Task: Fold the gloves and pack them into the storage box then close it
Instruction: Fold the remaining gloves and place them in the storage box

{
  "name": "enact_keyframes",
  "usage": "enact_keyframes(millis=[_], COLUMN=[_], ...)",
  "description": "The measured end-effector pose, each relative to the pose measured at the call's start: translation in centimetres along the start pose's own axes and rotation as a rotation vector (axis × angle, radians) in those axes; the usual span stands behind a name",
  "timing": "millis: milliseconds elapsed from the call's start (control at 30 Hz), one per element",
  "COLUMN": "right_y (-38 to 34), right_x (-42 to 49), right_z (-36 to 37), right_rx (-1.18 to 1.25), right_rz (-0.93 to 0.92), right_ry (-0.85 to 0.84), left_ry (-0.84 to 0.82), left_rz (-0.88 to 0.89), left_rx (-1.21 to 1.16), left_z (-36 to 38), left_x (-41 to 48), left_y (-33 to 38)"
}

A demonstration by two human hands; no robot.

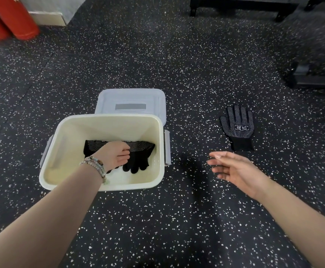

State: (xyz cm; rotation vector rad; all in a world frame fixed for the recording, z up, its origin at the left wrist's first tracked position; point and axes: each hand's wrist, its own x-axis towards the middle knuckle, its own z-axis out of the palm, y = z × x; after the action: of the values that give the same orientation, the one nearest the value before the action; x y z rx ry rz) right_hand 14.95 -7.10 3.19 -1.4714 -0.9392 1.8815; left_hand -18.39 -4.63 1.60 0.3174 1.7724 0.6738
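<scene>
A cream storage box point(66, 130) stands open on the speckled floor. Inside it lies a folded black glove point(140, 151) with white dots. My left hand point(115, 153) reaches into the box, its fingers curled round the glove's folded edge. A second black dotted glove point(237, 124) lies flat and unfolded on the floor to the right of the box, palm side up with a white label. My right hand point(229, 167) hovers open above the floor, just below that glove and holding nothing. The pale lid point(132, 99) lies on the floor behind the box.
Two red cylinders point(8, 18) stand at the far left beside a white base. Dark bench frames point(243, 6) and a dark metal piece point(316, 74) sit at the far right. Grey latches hang on the box's sides.
</scene>
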Motion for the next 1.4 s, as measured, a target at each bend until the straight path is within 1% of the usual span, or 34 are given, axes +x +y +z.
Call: enact_keyframes(millis=[67,167,300,400,533,633,700,867,1000,1100,1167,1300,1367,1400], right_y=[-0.1,-0.2,-0.2,-0.2,-0.1,-0.1,0.0,0.5,1.0,1.3,1.5,2.0,2.2,2.2], right_x=[0.0,0.0,0.0,0.0,-0.1,-0.1,-0.2,-0.4,0.2,0.7,1.0,2.3,3.1,3.5], right_z=[-0.2,-0.6,-1.2,-1.4,-2.1,-2.7,-3.1,-4.5,-5.8,-6.7,-7.5,-9.3,-10.0,-10.3], right_rx=[-0.001,0.006,0.024,0.018,0.032,0.036,0.038,0.009,-0.073,-0.184,-0.271,-0.526,-0.702,-0.739], right_rz=[0.0,-0.006,-0.018,-0.016,-0.021,-0.012,-0.007,0.004,0.009,-0.015,-0.041,-0.077,-0.067,-0.052], right_ry=[0.003,0.02,0.04,0.032,0.043,0.072,0.094,0.149,0.279,0.371,0.406,0.498,0.513,0.514], left_ry=[0.027,0.041,-0.047,-0.137,-0.168,-0.25,-0.316,-0.439,-0.515,-0.565,-0.577,-0.578,-0.549,-0.531], left_rz=[0.045,0.128,0.223,0.29,0.445,0.551,0.593,0.604,0.612,0.618,0.643,0.674,0.667,0.654], left_rx=[-0.043,-0.175,-0.312,-0.325,-0.274,-0.164,-0.037,0.267,0.522,0.734,0.825,0.907,0.903,0.892], left_z=[0.3,1.1,3.0,4.5,6.4,7.8,9.2,13.6,16.9,18.8,19.8,21.7,22.5,22.8], left_x=[-0.7,-1.3,-3.5,-5.6,-8.0,-9.3,-9.9,-10.1,-9.0,-8.1,-7.7,-7.3,-6.9,-6.6], left_y=[0.6,1.7,3.2,4.0,4.8,5.2,5.3,4.8,3.3,2.6,2.7,3.0,2.8,2.6])
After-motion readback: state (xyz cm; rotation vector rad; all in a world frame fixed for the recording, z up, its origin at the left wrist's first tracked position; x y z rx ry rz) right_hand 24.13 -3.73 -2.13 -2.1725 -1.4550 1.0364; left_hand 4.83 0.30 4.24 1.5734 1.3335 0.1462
